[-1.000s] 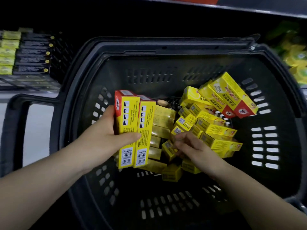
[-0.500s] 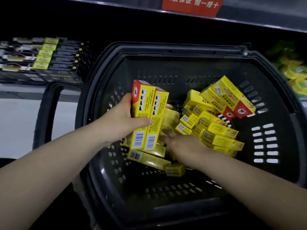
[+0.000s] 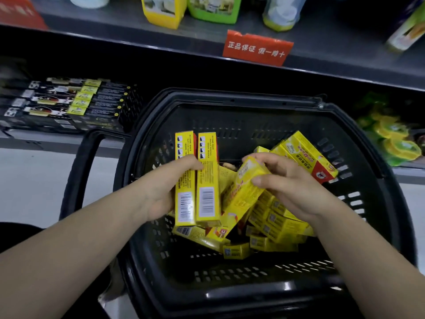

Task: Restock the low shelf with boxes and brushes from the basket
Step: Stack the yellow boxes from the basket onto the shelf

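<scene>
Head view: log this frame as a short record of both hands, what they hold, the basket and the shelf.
left hand: grips two upright long yellow cardboard boxes, barcodes facing camera
right hand: grips a third yellow box, tilted, beside them
basket: black plastic basket holds a loose pile of yellow boxes
low shelf: rows of black packs at left
</scene>
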`<state>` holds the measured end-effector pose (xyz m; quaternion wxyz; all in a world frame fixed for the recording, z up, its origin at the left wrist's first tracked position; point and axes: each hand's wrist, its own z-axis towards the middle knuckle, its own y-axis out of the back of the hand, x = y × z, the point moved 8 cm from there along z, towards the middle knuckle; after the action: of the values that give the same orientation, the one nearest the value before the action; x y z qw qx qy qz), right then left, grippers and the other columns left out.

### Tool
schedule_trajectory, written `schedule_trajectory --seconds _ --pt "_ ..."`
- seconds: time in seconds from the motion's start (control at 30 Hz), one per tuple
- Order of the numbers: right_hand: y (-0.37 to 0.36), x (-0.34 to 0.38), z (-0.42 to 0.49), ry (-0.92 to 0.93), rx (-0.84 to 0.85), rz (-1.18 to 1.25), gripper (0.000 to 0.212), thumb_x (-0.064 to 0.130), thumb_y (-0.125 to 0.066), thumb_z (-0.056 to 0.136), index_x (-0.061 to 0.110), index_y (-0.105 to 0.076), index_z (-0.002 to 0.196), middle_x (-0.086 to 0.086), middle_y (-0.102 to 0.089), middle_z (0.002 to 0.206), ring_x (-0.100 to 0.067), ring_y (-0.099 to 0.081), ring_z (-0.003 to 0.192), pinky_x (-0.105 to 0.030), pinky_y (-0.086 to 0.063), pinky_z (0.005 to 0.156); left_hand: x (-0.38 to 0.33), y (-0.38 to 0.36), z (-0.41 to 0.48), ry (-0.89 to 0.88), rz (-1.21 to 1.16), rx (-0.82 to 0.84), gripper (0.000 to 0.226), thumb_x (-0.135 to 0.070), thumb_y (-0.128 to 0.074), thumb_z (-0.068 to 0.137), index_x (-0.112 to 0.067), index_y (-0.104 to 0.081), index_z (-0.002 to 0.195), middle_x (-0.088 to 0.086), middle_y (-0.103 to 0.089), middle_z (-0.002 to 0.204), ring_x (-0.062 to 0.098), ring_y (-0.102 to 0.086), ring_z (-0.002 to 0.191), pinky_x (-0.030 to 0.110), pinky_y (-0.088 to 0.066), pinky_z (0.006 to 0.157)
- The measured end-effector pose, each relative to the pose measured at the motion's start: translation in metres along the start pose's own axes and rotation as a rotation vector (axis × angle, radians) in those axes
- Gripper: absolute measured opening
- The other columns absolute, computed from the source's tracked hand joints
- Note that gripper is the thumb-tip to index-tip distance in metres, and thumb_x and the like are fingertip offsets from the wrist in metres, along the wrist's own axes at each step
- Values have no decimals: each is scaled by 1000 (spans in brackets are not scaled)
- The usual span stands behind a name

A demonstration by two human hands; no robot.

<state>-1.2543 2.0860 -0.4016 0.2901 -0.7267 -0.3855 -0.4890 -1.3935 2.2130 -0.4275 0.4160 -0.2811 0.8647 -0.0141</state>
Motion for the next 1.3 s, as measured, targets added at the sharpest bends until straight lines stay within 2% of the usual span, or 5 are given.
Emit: schedule_trajectory --seconds 0.1,0.37,0.63,1.1,1.3 --pt "-9 2 5 -54 -132 236 25 26 -68 70 14 -70 92 0 -68 74 -16 -64 74 -32 -52 74 -9 -3 10 -17 -54 32 32 -9 -40 98 4 -50 125 27 -42 141 40 -50 117 34 -42 88" --pt "-46 -2 26 -229 -342 201 44 58 -56 84 23 -63 110 -2 -75 87 -20 -73 78 -41 -59 70 -18 -6 8 -6 -50 89 46 -33 -78 52 -18 -71 95 6 -75 88 20 -73 74 31 -57 55" --pt "-94 51 56 -116 -137 173 51 27 -73 73 7 -58 117 -14 -72 100 -29 -71 89 -39 -59 73 -61 43 -13 -187 65 -95 97 -59 -83 32 -22 -58 119 1 -73 102 23 -69 95 47 -49 94" --pt "-159 110 170 -11 -193 -34 17 30 -68 83 22 -56 74 8 -57 52 -10 -53 55 -27 -42 62 -113 200 -58 -429 -120 -588 48 -44 -78 68 -25 -63 109 -5 -74 93 17 -71 81 35 -56 72" --pt "-170 89 230 -40 -232 -267 29 42 -65 85 18 -49 92 -1 -54 74 -12 -52 59 -20 -40 45 -100 261 -68 -502 -177 -806 57 -37 -78 71 -20 -54 120 -3 -70 102 16 -68 90 43 -53 84"
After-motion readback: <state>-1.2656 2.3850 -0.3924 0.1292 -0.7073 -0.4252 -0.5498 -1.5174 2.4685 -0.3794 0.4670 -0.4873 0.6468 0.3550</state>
